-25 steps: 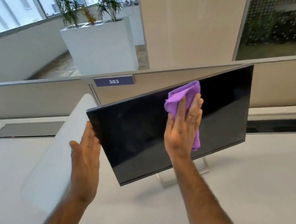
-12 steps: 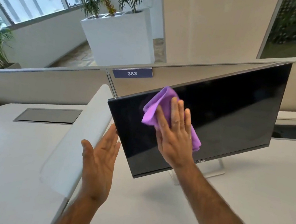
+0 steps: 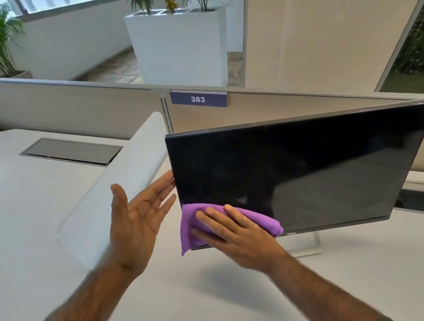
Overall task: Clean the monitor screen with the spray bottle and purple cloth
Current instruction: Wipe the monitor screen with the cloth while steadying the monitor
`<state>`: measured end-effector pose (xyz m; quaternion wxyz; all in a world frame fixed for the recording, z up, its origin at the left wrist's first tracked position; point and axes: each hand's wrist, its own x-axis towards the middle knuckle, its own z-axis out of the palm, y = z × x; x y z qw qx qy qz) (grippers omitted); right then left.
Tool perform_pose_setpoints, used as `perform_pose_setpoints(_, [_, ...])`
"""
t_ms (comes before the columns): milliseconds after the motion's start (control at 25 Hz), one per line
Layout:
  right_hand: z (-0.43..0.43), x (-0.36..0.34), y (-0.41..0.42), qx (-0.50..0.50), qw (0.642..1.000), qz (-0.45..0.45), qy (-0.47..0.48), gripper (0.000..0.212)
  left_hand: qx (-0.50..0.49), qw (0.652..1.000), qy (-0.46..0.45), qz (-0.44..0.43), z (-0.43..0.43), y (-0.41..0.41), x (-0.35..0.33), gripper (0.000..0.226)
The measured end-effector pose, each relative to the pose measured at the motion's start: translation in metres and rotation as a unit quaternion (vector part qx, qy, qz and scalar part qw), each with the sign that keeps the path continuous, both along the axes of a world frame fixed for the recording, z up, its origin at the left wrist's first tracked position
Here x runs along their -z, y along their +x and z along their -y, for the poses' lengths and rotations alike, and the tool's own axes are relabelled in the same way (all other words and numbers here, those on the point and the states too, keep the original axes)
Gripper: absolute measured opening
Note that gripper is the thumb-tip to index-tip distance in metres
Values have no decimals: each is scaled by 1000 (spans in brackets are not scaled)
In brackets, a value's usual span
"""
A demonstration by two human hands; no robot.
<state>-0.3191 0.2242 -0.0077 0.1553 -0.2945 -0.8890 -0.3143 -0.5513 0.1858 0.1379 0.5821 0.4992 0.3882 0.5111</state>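
A black monitor (image 3: 300, 168) stands on a silver stand (image 3: 307, 250) on the white desk (image 3: 32, 216), its dark screen facing me. My right hand (image 3: 238, 237) lies flat on a purple cloth (image 3: 189, 228), pressing it against the screen's lower left corner. The cloth hangs past the bottom bezel. My left hand (image 3: 139, 218) is open, fingers spread, its fingertips touching the monitor's left edge. No spray bottle is in view.
A white divider panel (image 3: 122, 182) rises from the desk just left of the monitor. A grey cable hatch (image 3: 72, 151) sits in the desk at back left. Beige partitions with a "383" label (image 3: 198, 99) run behind. Planters (image 3: 179, 42) stand beyond.
My right hand has slid the purple cloth down and to the left, from the upper middle of the screen to its lower left corner. My left hand stays at the monitor's left edge.
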Motion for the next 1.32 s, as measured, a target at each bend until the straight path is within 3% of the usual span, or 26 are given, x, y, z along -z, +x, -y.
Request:
perform_pose_setpoints(160, [-9,-24,6,-41,997,67,-16,69,-6,1000,13,-7,0,3,-1,122])
perform_pose_setpoints(320, [-40,-98,-5,39,996,-61,58,65,-28,999,13,8,-1,3,-4,120])
perform_pose_setpoints(400, [-53,-128,-14,59,986,-138,73,61,-48,999,11,13,-2,3,-1,106])
perform_pose_setpoints(520, [-46,-118,-20,35,990,-126,56,63,-68,998,7,9,-4,0,3,91])
perform_pose_setpoints(680, [-6,-50,-11,-13,1000,18,4,73,-97,990,28,-95,-13,-2,-14,96])
perform_pose_setpoints(760, [-1,-38,-4,-20,998,52,2,73,-123,971,110,-174,-21,1,-30,102])
perform_pose_setpoints(880, [-18,-61,4,9,1000,3,27,72,-100,888,273,-357,-36,10,-55,96])
perform_pose_setpoints(1000, [-35,-93,11,68,991,-105,43,68,-57,825,299,-476,-44,20,-66,94])
perform_pose_setpoints(1120, [-31,-85,5,60,989,-130,34,67,-34,816,291,-499,-41,22,-66,101])
perform_pose_setpoints(1320, [2,-19,-18,-28,999,11,-21,72,-24,854,257,-452,-43,13,-70,103])
